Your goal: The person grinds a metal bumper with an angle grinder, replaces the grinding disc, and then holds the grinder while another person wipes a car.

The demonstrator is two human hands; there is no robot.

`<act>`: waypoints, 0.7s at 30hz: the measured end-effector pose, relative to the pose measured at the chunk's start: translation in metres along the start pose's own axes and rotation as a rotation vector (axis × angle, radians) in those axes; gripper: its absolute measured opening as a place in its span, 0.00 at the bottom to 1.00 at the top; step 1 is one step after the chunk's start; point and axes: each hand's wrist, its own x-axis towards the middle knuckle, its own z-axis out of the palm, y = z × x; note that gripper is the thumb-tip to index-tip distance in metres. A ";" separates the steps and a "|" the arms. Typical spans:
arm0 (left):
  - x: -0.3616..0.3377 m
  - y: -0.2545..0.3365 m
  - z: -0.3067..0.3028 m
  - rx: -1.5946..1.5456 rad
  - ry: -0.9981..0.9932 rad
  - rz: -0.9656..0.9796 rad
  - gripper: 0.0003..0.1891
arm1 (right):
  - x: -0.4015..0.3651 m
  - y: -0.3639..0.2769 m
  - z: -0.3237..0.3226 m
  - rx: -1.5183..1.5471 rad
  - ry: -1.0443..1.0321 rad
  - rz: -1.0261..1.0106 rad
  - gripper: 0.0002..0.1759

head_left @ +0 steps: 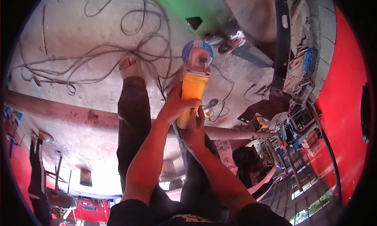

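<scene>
A yellow angle grinder (193, 88) with a metal head and a blue disc (188, 49) points away from me, over the concrete floor. My left hand (176, 105) is wrapped round the middle of its yellow body, thumb across the top. Farther back, my right hand (193, 129) grips the rear end of the body, fingers closed on it. Just beyond the disc lies a green-painted metal part (204, 10), joined to a dark metal piece (251, 53). Whether the disc spins cannot be made out.
Dark cable (145, 51) lies in loops on the floor at the left. A long pipe (78, 113) crosses behind my legs. On the right stand a black metal bar (280, 41), piled scrap and tools, and a red wall (349, 108). Another person's legs (37, 167) show at far left.
</scene>
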 end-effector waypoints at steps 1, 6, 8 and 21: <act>0.005 -0.005 -0.001 0.001 -0.017 -0.027 0.34 | -0.001 0.013 -0.001 0.001 -0.030 -0.029 0.50; -0.004 -0.005 0.005 -0.062 0.048 0.100 0.34 | 0.004 0.009 -0.016 0.050 -0.109 -0.131 0.50; -0.017 0.001 0.004 -0.059 0.061 0.092 0.36 | 0.003 0.001 -0.025 0.070 -0.162 -0.170 0.50; 0.054 -0.021 -0.023 0.480 0.067 0.446 0.33 | 0.138 0.006 0.003 0.848 -0.081 0.589 0.27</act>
